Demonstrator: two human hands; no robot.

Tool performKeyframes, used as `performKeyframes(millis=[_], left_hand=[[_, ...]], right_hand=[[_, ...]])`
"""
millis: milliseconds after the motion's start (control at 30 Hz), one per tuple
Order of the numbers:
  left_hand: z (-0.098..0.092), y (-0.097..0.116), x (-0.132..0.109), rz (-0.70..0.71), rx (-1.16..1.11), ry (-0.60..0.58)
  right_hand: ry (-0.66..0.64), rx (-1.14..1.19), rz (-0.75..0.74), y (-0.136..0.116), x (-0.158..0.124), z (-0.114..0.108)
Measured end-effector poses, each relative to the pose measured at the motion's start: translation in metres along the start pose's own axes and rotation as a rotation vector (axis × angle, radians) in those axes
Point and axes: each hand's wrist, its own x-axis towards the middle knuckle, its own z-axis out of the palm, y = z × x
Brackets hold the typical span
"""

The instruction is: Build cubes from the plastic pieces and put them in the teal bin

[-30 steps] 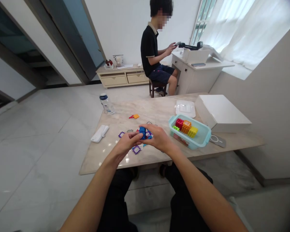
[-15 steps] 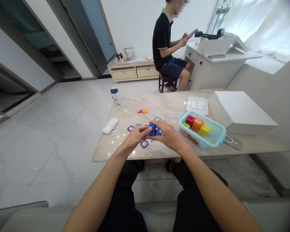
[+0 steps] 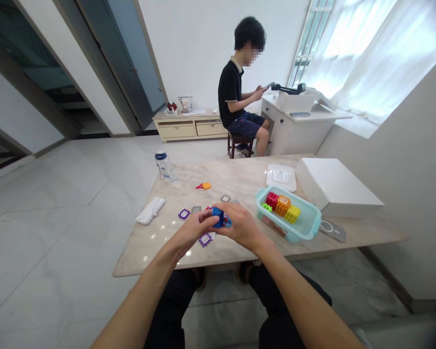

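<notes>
My left hand [image 3: 191, 230] and my right hand [image 3: 241, 224] meet above the marble table [image 3: 240, 242], both pinched on a small blue block assembly [image 3: 220, 218]. Loose flat toy tiles lie under and around the hands: a purple tile [image 3: 183, 214], another purple tile [image 3: 205, 239], grey tiles [image 3: 225, 198] and an orange and red pair [image 3: 204, 185]. To the right stands a teal plastic box [image 3: 305, 225] holding a red cube [image 3: 271, 198], an orange cube [image 3: 282, 205], a yellow cube [image 3: 292, 213] and a green piece [image 3: 265, 206].
The box's clear lid [image 3: 281, 176] lies behind it, beside a white carton [image 3: 336, 186]. A water bottle [image 3: 163, 166] stands at the table's far left corner, a white folded cloth [image 3: 150, 210] near the left edge. Another person [image 3: 240, 102] sits on a stool beyond, looking at a phone.
Both hands kept hold of the blue block assembly, fingers shifting slightly on it. The head camera tilted down, then back up, so the scene shifted in frame.
</notes>
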Motion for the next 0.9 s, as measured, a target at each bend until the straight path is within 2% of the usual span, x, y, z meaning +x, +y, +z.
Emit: performKeyframes(millis=[267, 400, 500, 633, 767, 900], left_hand=[[-0.005, -0.006, -0.005, 0.001, 0.014, -0.02], [-0.02, -0.012, 0.0, -0.022, 0.066, 0.049], [-0.047, -0.019, 0.006, -0.015, 0.177, 0.153], [-0.095, -0.035, 0.008, 0.006, 0.468, 0.437], [-0.138, -0.06, -0.008, -0.075, 0.646, 0.643], [-0.17, -0.086, -0.025, -0.201, 0.856, 0.79]], right_hand=[[-0.054, 0.017, 0.036, -0.006, -0.001, 0.004], [-0.172, -0.034, 0.135, -0.007, -0.002, 0.007], [-0.246, -0.115, 0.19, -0.006, -0.002, 0.006], [-0.262, -0.183, 0.151, -0.004, -0.003, 0.0], [-0.239, -0.218, 0.108, 0.001, -0.008, -0.008], [-0.247, -0.22, 0.083, 0.01, -0.019, -0.014]])
